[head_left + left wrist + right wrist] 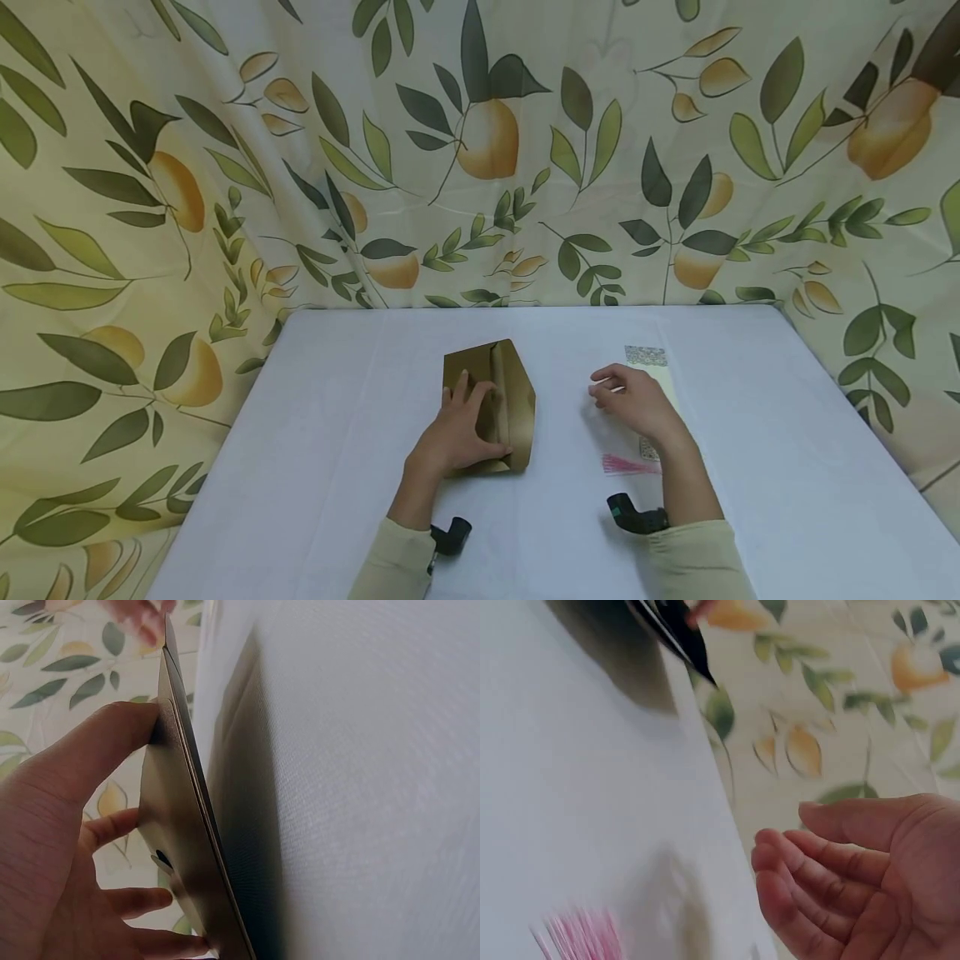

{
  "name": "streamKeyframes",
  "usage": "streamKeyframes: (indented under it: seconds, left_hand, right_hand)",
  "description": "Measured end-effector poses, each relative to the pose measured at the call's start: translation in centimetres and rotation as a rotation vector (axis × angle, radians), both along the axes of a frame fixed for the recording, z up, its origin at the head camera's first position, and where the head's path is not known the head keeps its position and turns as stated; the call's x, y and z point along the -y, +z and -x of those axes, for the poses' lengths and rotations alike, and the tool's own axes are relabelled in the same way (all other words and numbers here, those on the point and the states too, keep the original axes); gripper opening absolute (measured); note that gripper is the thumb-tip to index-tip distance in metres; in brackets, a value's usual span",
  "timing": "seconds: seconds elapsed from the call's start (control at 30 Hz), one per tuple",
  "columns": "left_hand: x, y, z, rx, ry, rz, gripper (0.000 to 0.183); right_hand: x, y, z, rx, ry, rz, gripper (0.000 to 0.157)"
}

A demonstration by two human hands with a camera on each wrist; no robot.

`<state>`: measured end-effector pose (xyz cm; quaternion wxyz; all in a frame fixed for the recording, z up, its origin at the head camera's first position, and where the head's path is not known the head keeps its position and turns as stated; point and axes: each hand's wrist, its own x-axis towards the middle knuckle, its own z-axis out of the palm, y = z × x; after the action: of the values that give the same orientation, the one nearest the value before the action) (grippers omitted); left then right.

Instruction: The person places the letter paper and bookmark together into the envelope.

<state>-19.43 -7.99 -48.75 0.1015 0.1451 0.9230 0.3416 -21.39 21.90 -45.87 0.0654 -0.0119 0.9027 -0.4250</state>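
Observation:
A gold envelope [471, 360] with its pointed flap open to the right is held by my left hand [457, 433], thumb and fingers spread across its face. In the left wrist view the envelope [169, 795] stands at a slant, apart from its shadow on the cloth. My right hand [633, 400] hovers to the right, its fingers loosely bent and nothing between them. Beneath it lies a pale card strip [664, 377] with speckled ends, partly hidden by the hand and forearm. A pink tassel [626, 465] lies at the strip's near end.
A white cloth [315, 500] covers the table. Patterned fabric [525, 225] with fruit and leaves hangs behind the table's far edge and along its sides. Black wrist cameras [637, 517] sit on both wrists, close above the table.

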Motion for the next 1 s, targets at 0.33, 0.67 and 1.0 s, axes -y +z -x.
streamKeyframes:
  seconds: [0.33,0.67,1.0]
  left_hand:
    - [0.1,0.1,-0.1,0.006,0.002,0.005,0.088]
    - [0.1,0.0,0.0,0.005,0.001,0.028,0.088]
    - [0.0,0.2,-0.2,0.005,0.001,0.042,0.089]
  right_hand:
    - [-4.6,-0.2,-0.5,0.05,-0.107,-0.09,0.039]
    - [-7.9,-0.6,-1.1,0.113,-0.25,-0.125,0.045]
    - [-8.9,-1.0,-1.0,0.237,-0.284,-0.147,0.065]
